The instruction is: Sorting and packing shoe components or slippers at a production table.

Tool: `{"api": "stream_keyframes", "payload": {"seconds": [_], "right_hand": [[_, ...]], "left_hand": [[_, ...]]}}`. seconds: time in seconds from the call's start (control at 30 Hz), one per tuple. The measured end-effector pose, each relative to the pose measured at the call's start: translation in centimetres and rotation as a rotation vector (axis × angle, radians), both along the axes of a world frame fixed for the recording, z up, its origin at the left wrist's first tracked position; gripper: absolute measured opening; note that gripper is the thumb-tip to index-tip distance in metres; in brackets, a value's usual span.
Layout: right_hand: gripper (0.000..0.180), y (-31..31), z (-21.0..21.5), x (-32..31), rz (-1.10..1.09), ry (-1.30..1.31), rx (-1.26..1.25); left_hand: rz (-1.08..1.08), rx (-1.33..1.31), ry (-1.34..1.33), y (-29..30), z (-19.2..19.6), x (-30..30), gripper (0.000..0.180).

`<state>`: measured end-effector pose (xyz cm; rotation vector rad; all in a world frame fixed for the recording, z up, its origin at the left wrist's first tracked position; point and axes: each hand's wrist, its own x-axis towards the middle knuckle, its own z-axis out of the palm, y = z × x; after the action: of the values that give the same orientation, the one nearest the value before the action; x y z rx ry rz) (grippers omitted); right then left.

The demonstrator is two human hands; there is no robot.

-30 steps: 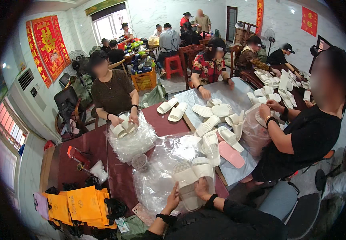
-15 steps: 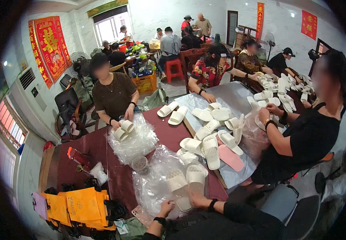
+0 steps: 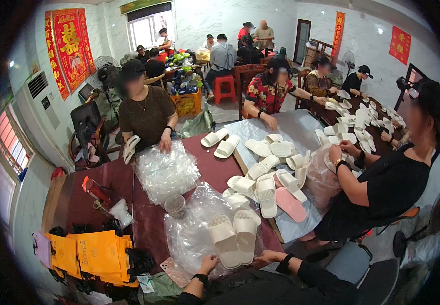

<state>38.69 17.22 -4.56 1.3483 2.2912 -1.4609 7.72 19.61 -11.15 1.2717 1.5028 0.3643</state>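
A pair of white slippers (image 3: 232, 240) lies side by side in front of me, heels toward me, on or inside a clear plastic bag (image 3: 187, 226); which of the two I cannot tell. My left hand (image 3: 208, 264) is closed at the near edge of the bag, left of the heels. Right of the heels, my right hand (image 3: 266, 257) has its fingers drawn together, seemingly on the bag's near edge. A heap of white slippers (image 3: 267, 195) lies just beyond, with a pink slipper (image 3: 290, 204) among them.
Clear bags (image 3: 166, 170) are stacked ahead, near a plastic tub (image 3: 175, 204). Orange bags (image 3: 100, 254) and a phone (image 3: 174, 272) lie at the left. Across the table a person holds white slippers (image 3: 131, 148); at the right another person's hands (image 3: 343, 151) handle a bagged slipper.
My right hand has left the slipper's heel and moved right. The two slippers now lie closer together. The person across has lifted slippers off the bag stack to the left.
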Motion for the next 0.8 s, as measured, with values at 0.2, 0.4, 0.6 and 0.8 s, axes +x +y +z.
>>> {"api": "stream_keyframes", "payload": {"seconds": [0.2, 0.4, 0.6, 0.8], "right_hand": [[0.074, -0.7, -1.0, 0.7, -0.501, -0.338, -0.169], [0.075, -0.7, -1.3, 0.3, -0.624, -0.351, -0.041], [0.06, -1.2, -2.3, 0.0, -0.596, -0.29, -0.038], [0.049, -1.7, -1.6, -0.6, -0.763, -0.294, 0.127]], "left_hand": [[-0.022, 0.114, 0.081, -0.1, -2.5, -0.2, 0.03], [-0.093, 0.161, 0.198, -0.2, -0.4, 0.0, 0.033], [-0.35, 0.257, 0.308, -0.4, 1.0, 0.4, 0.037], [-0.288, 0.189, 0.272, -0.9, 1.8, 0.9, 0.04]]}}
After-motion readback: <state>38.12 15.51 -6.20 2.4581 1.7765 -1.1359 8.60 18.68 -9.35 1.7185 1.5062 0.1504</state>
